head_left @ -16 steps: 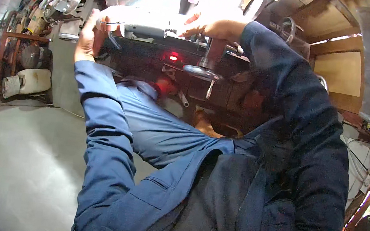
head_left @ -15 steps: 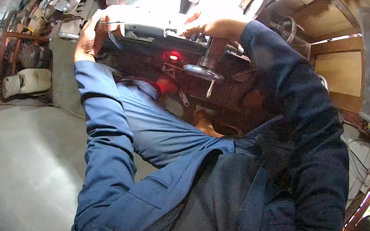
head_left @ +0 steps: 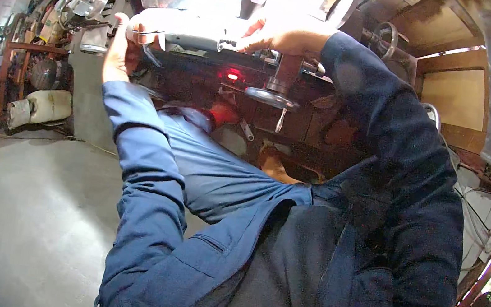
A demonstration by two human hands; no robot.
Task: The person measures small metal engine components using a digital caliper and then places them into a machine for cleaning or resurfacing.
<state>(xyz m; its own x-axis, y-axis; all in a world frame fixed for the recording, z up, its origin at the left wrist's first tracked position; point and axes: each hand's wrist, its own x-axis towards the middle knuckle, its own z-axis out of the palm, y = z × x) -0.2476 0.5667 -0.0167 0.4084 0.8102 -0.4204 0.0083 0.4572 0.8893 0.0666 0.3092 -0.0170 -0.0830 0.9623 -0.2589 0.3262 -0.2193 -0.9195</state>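
Observation:
A grey machine body (head_left: 195, 41) with a short lever (head_left: 151, 56) lies across the top of the view, its upper side washed out by bright light. My left hand (head_left: 119, 59) is against its rounded left end, thumb stretched upward and clear of it; the other fingers are partly hidden. At the body's right end, where a thin metal spindle (head_left: 229, 43) sticks out, my right hand (head_left: 290, 37) has its fingers bent together. Glare hides what they hold. Below my right wrist is a round metal handwheel (head_left: 271, 97) with a thin handle (head_left: 281, 121).
A red light (head_left: 232, 77) glows on the dark machine front. Another handwheel (head_left: 385, 40) stands to the right, before a wooden panel (head_left: 454, 98). Leftward are cluttered tool shelves (head_left: 16, 46), a pale cylindrical container (head_left: 41, 109) and grey floor (head_left: 38, 200). My legs (head_left: 217, 175) reach under the machine.
My left thumb has lifted away from the rounded end, where the fingers curved over it before. My right hand keeps its place. The view has shifted slightly.

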